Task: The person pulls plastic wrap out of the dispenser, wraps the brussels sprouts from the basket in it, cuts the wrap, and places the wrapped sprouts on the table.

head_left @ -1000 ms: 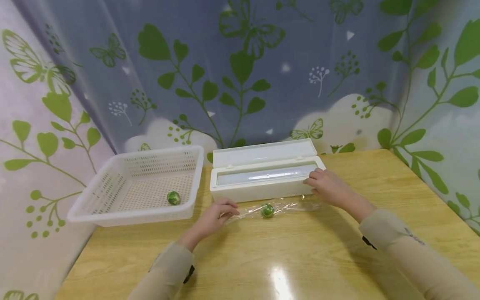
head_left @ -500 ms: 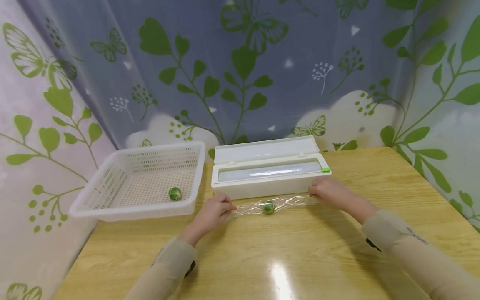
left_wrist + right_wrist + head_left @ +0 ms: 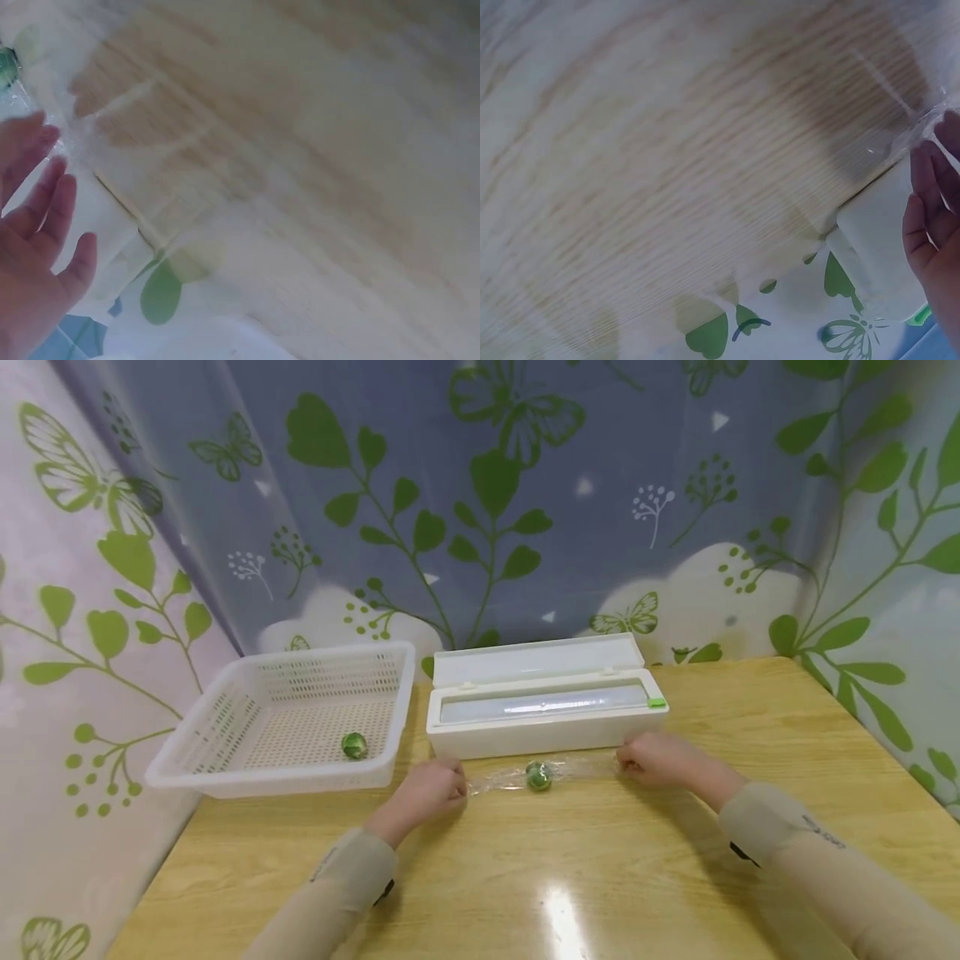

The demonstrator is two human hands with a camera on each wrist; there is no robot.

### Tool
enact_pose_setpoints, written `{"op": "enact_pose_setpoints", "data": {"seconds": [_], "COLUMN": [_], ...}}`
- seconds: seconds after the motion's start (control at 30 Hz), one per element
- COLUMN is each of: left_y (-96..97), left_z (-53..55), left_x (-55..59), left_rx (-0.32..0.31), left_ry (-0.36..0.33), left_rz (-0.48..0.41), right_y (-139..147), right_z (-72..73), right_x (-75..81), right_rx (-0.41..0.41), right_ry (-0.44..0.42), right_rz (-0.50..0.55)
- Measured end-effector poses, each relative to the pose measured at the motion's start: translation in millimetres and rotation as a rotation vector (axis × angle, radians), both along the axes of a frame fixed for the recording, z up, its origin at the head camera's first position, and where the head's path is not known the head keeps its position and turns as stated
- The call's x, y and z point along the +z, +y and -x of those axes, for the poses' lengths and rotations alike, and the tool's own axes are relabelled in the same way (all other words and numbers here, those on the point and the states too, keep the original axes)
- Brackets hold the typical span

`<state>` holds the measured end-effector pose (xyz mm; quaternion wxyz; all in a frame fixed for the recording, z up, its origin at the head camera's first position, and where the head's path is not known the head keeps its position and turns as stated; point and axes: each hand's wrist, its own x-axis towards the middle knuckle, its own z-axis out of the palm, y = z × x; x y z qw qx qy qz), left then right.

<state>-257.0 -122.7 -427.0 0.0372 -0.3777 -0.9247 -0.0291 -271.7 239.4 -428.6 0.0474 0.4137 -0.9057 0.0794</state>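
Observation:
A Brussels sprout (image 3: 538, 776) lies in a narrow, gathered strip of clear cling film (image 3: 581, 767) in front of the white film dispenser box (image 3: 543, 742). My left hand (image 3: 429, 792) pinches the strip's left end, thumb and index finger together. At the other end my right hand (image 3: 662, 760) pinches the film, close to the box's front right corner. Both wrist views show the remaining fingers loosely bent; the left wrist view catches the sprout (image 3: 7, 67) at its edge. The box's lid (image 3: 536, 662) stands raised, and a film roll (image 3: 543, 704) shows inside.
On the left stands a white perforated plastic basket (image 3: 217, 781) with another Brussels sprout (image 3: 354, 745) in it. A green slider (image 3: 656, 702) sits at the box's right end. Patterned curtain (image 3: 390, 510) borders the wooden table (image 3: 480, 877) at the back and sides.
My right hand has come down from the box's front right edge to the film's end, uncovering the green slider. My left fingers have curled in more at the left end. The strip looks more gathered.

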Motion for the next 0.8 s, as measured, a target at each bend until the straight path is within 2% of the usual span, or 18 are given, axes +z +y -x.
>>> {"op": "enact_pose_setpoints", "data": {"seconds": [0.1,0.27,0.4,0.63,0.8], "left_y": [1.9,3.3,2.7,-0.1,-2.6], "left_z": [-0.4,2.4,4.1,7.4,10.2], "left_x": [0.1,-0.4,-1.5,-4.0,-7.2], "left_rx": [0.05,0.122,0.136,0.136,0.136], "left_ry": [-0.09,-0.175,-0.193,-0.236,-0.262], "left_rz": [-0.004,-0.027,-0.05,-0.119,-0.149], "right_y": [0.2,3.1,4.4,4.1,4.3], "right_z": [-1.3,-2.5,-1.9,-2.3,-5.0], "right_x": [-0.1,4.0,3.3,0.2,3.1], "right_rx": [0.002,0.014,0.02,-0.033,-0.039], "right_ry": [-0.049,-0.104,-0.111,-0.125,-0.13], "right_rz": [0.018,0.066,0.063,0.049,0.069]}}
